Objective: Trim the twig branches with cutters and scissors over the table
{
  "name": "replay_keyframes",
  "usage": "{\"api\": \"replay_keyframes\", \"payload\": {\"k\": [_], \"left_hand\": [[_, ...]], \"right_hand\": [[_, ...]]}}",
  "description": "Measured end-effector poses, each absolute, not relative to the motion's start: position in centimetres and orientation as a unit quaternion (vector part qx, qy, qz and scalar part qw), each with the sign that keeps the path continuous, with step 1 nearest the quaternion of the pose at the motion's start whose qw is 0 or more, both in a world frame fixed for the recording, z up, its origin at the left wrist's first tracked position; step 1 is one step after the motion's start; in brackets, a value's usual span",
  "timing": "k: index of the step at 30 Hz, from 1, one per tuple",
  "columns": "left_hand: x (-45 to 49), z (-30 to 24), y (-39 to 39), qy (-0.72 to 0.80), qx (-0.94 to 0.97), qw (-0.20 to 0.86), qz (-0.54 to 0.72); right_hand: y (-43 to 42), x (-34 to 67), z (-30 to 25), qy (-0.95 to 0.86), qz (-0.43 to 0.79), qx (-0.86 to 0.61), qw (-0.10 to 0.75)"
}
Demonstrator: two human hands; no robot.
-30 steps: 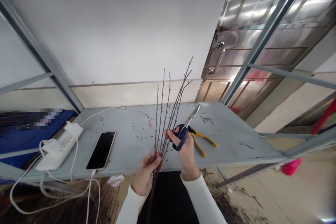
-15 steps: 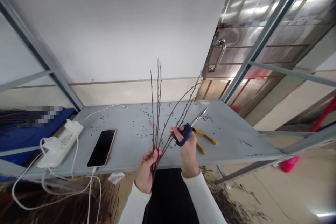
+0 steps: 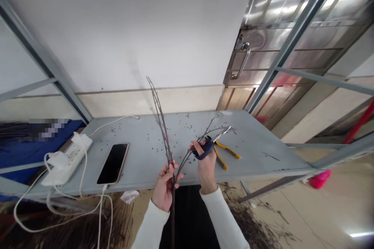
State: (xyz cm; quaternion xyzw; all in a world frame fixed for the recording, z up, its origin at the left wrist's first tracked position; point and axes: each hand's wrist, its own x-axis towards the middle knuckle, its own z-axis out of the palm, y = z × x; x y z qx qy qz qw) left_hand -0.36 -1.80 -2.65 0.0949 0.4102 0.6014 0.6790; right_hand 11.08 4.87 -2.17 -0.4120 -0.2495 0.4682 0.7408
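Note:
My left hand (image 3: 163,187) is closed around the lower part of a thin, dark, budded branch (image 3: 162,122) that forks above my fingers. One bundle of its twigs leans up and left; the other spreads right toward my right hand (image 3: 207,171). That hand is closed on scissors (image 3: 204,149) with dark blue handles, blades pointing up and right. Its thumb and fingertips are at the right-hand twigs; whether they pinch them I cannot tell. Just right of the scissors lie pliers (image 3: 226,150) with yellow handles, on the grey table (image 3: 263,151).
A phone (image 3: 113,163) with a charging cable lies at the left, next to a white power strip (image 3: 67,159) with plugs and looping cords. Small dark bits are scattered over the table. Metal posts (image 3: 267,85) rise at both sides. Cut twigs (image 3: 251,221) litter the floor.
The branch has turned in my left hand: its left twigs now tilt left, and its right twigs have dropped lower. My right hand with the scissors has shifted slightly left.

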Motion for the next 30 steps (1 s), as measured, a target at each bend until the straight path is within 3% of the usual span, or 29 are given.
{"api": "replay_keyframes", "payload": {"k": [7, 17, 23, 30], "left_hand": [[0.0, -2.3, -1.8, 0.424, 0.185, 0.698, 0.546], [-0.2, -2.2, -2.2, 0.442, 0.165, 0.703, 0.533], [-0.5, -2.0, -2.0, 0.438, 0.165, 0.696, 0.545], [-0.3, -1.6, -1.9, 0.445, 0.184, 0.696, 0.533]], "right_hand": [[5.3, 11.7, -2.3, -0.302, 0.489, -0.427, 0.699], [4.8, 18.2, -4.7, -0.590, 0.447, -0.473, 0.477], [3.2, 21.0, -5.4, -0.722, 0.288, -0.501, 0.382], [3.3, 21.6, -2.1, -0.830, 0.051, -0.484, 0.270]]}}
